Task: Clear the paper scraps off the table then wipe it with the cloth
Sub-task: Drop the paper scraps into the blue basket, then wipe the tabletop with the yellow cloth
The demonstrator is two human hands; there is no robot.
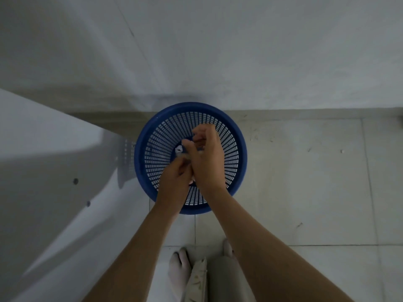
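Observation:
A round blue slotted waste basket [150, 136] stands on the tiled floor against the wall. Both my hands hover over its mouth, touching each other. My left hand [174, 182] is curled, and I cannot make out anything in it. My right hand [207, 158] sits above it with fingers loosely spread and blurred. A small white paper scrap [179, 148] lies at the basket's bottom, just left of my right fingers. No cloth and no table top are in view.
A white wall [218, 51] rises behind the basket. A white panel with two dark dots [43, 160] stands at the left, close to the basket. Pale floor tiles [305, 182] spread to the right. My feet [181, 269] are at the bottom.

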